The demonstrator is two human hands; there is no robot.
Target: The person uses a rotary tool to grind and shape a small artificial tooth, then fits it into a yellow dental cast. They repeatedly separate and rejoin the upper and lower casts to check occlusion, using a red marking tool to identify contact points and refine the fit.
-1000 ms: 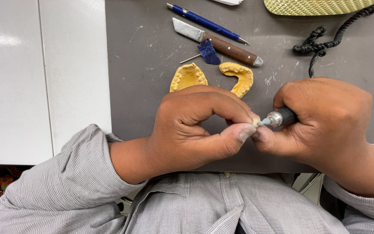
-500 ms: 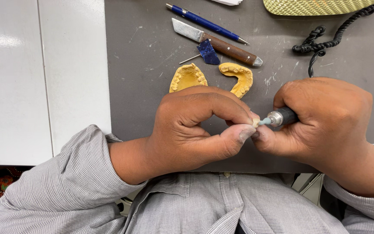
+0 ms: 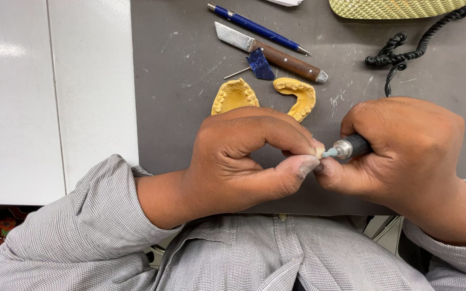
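**Small pale piece pinched at the tip of a rotary handpiece**

Just right of the frame's centre, a small cream-coloured piece (image 3: 318, 152) is pinched between the thumb and forefinger of the left hand (image 3: 244, 156), the other fingers being curled under. It is held this way, it is judged, so that only one face is left bare toward the tool and the piece is kept from turning. The right hand (image 3: 405, 153) is clenched around a handpiece (image 3: 350, 146), of which only the metal collar and a pale blue tip are seen; the tip is set against the piece. The two thumbs are pressed together below the tip, probably as a brace for fine control. Both hands are kept low over the near edge of the grey table (image 3: 179, 108).

The piece is largely hidden by the fingertips; it is seen only as a tiny, matt, off-white lump, and its shape cannot be told.

Above the hands, at upper centre, two yellow dental casts (image 3: 235, 94) lie side by side, teeth upward. Beyond them a wooden-handled knife (image 3: 276, 53), a blue pen (image 3: 254, 27) and a scrap of blue material (image 3: 259, 64) are laid out. A coiled black cord (image 3: 405, 51) is seen at upper right.
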